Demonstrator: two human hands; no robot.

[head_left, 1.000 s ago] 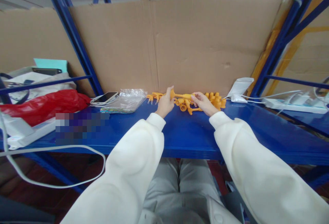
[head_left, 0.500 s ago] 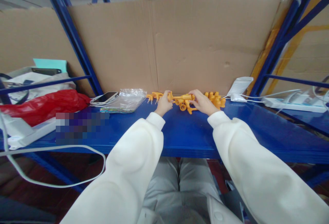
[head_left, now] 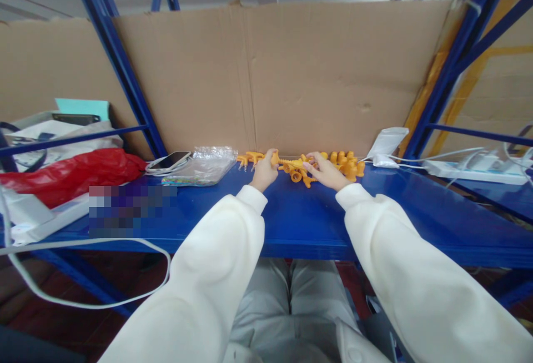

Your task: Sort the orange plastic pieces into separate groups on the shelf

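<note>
My left hand (head_left: 265, 173) is closed around an orange plastic piece (head_left: 275, 157). A ridged, screw-like shaft reaches from it to the right. My right hand (head_left: 328, 174) has thumb and fingers apart at the right side of a small pile of orange plastic parts (head_left: 296, 175), touching or almost touching them. One part in this pile shows a round hollow end toward me. Left of my left hand lie orange pieces with thin, twisted metal tips (head_left: 251, 157). Several rounded orange parts (head_left: 352, 167) are grouped beyond my right hand, partly hidden by it.
A cardboard sheet (head_left: 308, 74) stands behind the blue shelf (head_left: 306, 218). To the left are a clear plastic packet (head_left: 204, 169), a phone (head_left: 175, 159), a red bag (head_left: 83, 171) and a white cable (head_left: 95, 306). A white power strip (head_left: 478, 169) lies to the right.
My right fingers have spread and come off the orange tubular part, which now lies lower in the pile. My left hand keeps its orange piece. The view has tilted slightly up.
</note>
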